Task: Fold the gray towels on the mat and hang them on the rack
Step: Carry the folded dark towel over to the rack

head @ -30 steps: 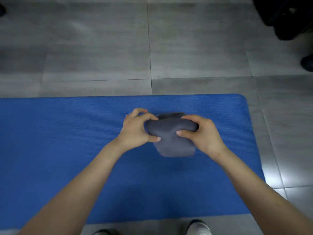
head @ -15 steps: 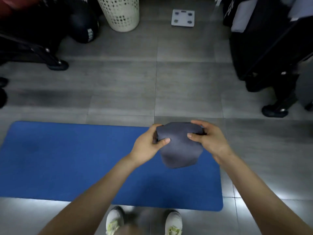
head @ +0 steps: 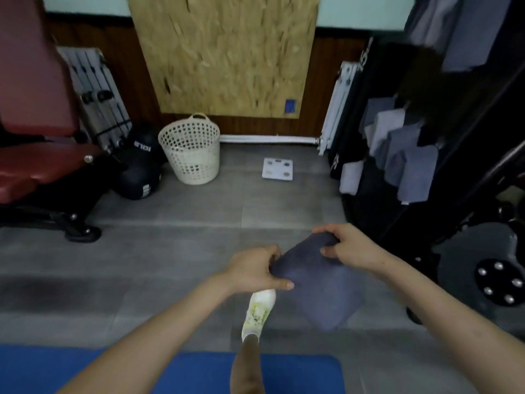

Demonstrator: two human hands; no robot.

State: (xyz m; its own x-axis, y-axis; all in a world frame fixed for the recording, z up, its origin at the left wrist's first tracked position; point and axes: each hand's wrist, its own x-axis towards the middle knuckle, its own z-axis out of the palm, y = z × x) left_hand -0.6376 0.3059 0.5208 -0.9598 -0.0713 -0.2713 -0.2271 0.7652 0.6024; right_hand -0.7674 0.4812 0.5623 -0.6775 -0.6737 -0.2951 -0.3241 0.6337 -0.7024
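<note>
Bearing matters most to me from the head view: the rack (head: 460, 115) stands ahead and to the right of both hands, with a row of hung towels (head: 409, 166) draped down its near side, so I judge the coming move to be a carry forward and rightward. The right hand (head: 350, 248) is the nearer of the two to it and the left hand (head: 252, 270) trails on the inside. Between them is the folded gray towel (head: 321, 285), held up in the air over the floor tiles and clear of the blue mat (head: 184, 371), which lies at the bottom of the frame, near my feet. The left hand pinches the towel's upper left corner, thumb across the near face and fingers curled behind. The right hand grips the upper right corner, fingers curled over the top edge and thumb pressed on the front. The held edge slopes upward from left to right, and the towel's length hangs away from it, down and toward me. I reckon this edge has to level out and line up with a free stretch of bar; I cannot tell which bar is free, as that side is dark and blurred. One white shoe (head: 260, 311) shows just below the left hand.
</note>
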